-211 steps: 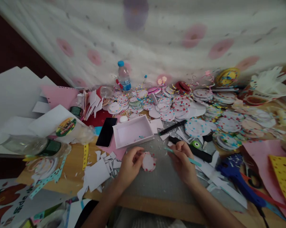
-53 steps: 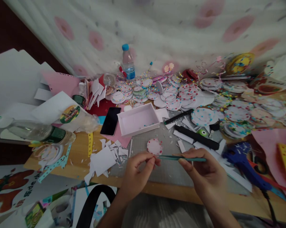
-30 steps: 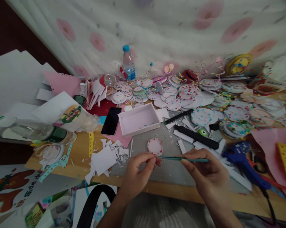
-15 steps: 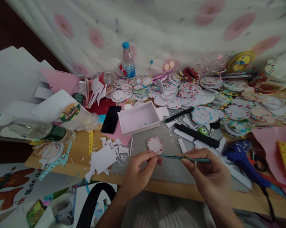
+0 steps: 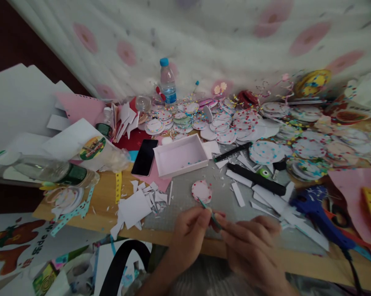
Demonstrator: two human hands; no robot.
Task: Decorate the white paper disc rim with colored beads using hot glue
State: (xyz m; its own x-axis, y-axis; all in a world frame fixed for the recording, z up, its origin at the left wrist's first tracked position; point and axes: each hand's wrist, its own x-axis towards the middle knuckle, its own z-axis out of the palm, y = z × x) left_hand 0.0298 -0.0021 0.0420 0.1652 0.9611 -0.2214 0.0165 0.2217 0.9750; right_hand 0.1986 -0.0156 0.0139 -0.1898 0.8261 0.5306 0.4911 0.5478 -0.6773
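My left hand (image 5: 191, 232) is closed, thumb and forefinger pinched around slim teal tweezers (image 5: 204, 204). My right hand (image 5: 250, 244), partly blurred, has its fingertips at the rear end of the same tweezers, near my left fingers. The tweezers' thin tip points up and left, over the lower edge of a small round white paper disc (image 5: 201, 190) rimmed with red dots. That disc lies flat on the grey cutting mat (image 5: 182, 193). Whatever else may be pinched in my left fingers is hidden.
Behind the disc stands a shallow white box (image 5: 180, 158), with a phone (image 5: 145, 157) to its left. Paper scraps (image 5: 136, 207) lie left. A black marker-like stick (image 5: 256, 179) and a blue glue gun (image 5: 322, 216) lie right. Decorated discs (image 5: 247, 119) crowd the back near a bottle (image 5: 167, 82).
The tweezers have swung from lying nearly level to slanting, their tip now at the disc. My right hand has moved left and down, close to my left hand, which shifted slightly right and down.
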